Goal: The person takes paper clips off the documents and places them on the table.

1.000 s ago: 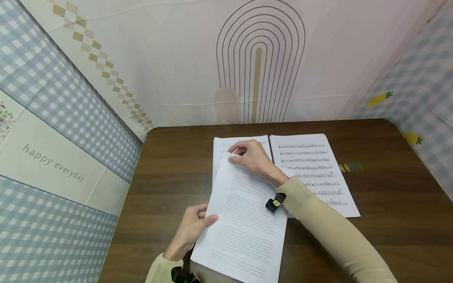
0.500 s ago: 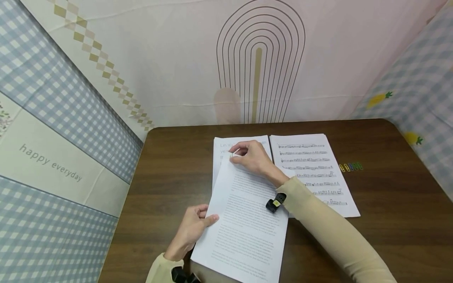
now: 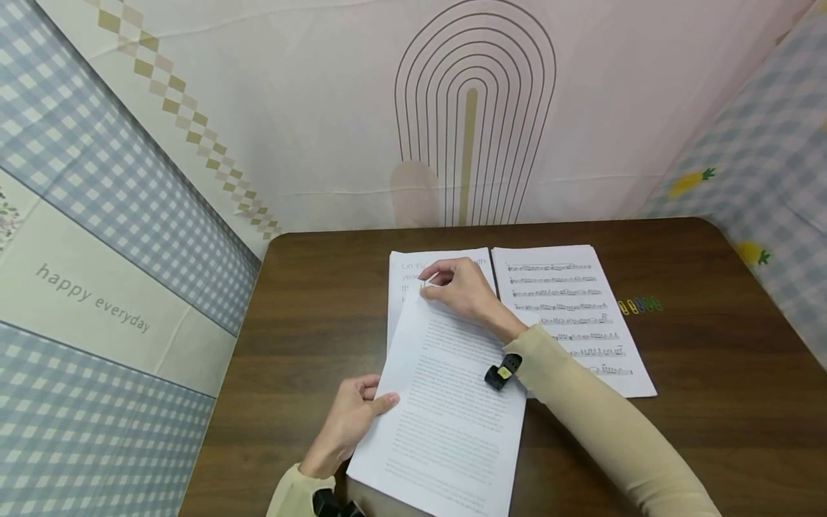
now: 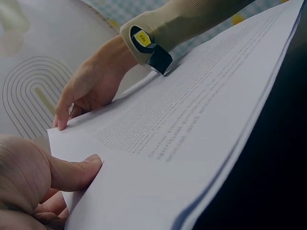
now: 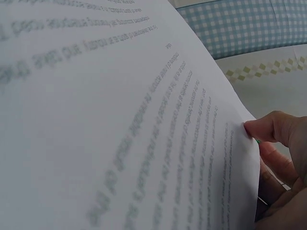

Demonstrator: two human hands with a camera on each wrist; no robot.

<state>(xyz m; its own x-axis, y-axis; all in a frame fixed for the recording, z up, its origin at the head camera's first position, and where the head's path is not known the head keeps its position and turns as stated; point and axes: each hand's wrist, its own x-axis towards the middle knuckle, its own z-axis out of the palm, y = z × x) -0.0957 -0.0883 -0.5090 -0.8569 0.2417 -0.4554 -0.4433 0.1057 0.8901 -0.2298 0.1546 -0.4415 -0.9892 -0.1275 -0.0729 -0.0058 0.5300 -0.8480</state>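
A thin stack of printed papers [image 3: 452, 402] is held tilted above the table. My left hand [image 3: 352, 416] grips its left edge, thumb on top and fingers beneath. At the top left corner, my right hand [image 3: 466, 291] pinches a small green paper clip [image 5: 258, 141] against the paper edge. Most of the clip is hidden by the thumb and fingers in the right wrist view. In the left wrist view, the sheets [image 4: 192, 124] lie close together, with slightly separated edges along the near side.
Under the held papers, a sheet with large print [image 3: 403, 301] lies on the brown table [image 3: 304, 309]. Beside it is a stack of sheet music [image 3: 555, 283], partly covered by the right arm. Several coloured paper clips [image 3: 639, 306] lie in a row to the right.
Almost nothing moves. The right hand shifts very slightly right at the paper corner, and the left hand keeps its grip in place.
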